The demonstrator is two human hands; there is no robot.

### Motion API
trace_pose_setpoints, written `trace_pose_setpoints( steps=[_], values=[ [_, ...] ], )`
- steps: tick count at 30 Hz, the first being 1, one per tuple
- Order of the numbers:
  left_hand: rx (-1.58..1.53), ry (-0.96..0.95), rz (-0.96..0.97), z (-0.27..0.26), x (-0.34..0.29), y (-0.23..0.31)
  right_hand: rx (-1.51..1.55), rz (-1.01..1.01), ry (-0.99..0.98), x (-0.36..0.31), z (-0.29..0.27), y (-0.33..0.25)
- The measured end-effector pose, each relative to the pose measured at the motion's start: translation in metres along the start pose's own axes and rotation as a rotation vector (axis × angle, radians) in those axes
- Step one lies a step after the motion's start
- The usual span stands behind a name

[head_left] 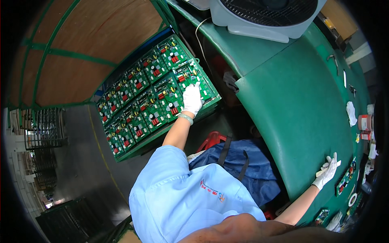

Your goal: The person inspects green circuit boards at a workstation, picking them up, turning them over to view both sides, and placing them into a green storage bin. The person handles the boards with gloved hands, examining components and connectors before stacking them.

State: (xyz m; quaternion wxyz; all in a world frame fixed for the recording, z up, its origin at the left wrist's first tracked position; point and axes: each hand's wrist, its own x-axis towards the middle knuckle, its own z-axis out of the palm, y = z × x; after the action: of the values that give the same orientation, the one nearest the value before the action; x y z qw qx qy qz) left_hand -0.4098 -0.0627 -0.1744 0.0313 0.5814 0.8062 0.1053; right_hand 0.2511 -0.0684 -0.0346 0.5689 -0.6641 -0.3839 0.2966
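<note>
Circuit boards (156,95) fill a green rack tray (133,148) in the centre-left of the frame, laid flat in two neat rows so every board's red and black parts face up and any one can be lifted out without disturbing its neighbours. The person's left hand (192,99), in a white glove, reaches out to the upper right end of that tray with fingers loosely together, resting on the edge of the last board there; whether it's actually pinching the board or just touching it, can't tell from this angle. A pale bracelet (186,118) sits at that wrist.

Right hand (327,172), also gloved, is way over at the lower right of the frame, spread flat on the green workbench (291,105), probably bracing the body for the long sideways lean. A white scrap seems tucked under its fingers, not clear what it is.

Just beside that hand a single loose board (345,182) lies on the bench, with a tape roll (352,199) near it. A grey fan (263,18) sits at the top of the frame, aimed down at the bench.
</note>
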Motion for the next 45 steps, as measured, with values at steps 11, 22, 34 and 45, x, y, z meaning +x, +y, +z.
trace_pose_setpoints(
  steps=[11,22,34,45],
  values=[
    [0.022,-0.068,-0.034,0.01,0.002,0.004,-0.006,0.045,0.006,0.005,-0.006,0.001],
    [-0.132,-0.171,0.063,-0.04,-0.011,-0.007,0.01,0.092,0.063,-0.003,0.018,-0.013],
    [0.736,1.148,0.012,-0.494,0.16,-0.138,-0.006,0.616,-0.063,0.036,-0.041,0.0],
    [0.508,0.664,-0.302,-0.542,0.206,-0.249,-0.12,0.134,0.115,0.01,-0.01,-0.005]
  ],
)
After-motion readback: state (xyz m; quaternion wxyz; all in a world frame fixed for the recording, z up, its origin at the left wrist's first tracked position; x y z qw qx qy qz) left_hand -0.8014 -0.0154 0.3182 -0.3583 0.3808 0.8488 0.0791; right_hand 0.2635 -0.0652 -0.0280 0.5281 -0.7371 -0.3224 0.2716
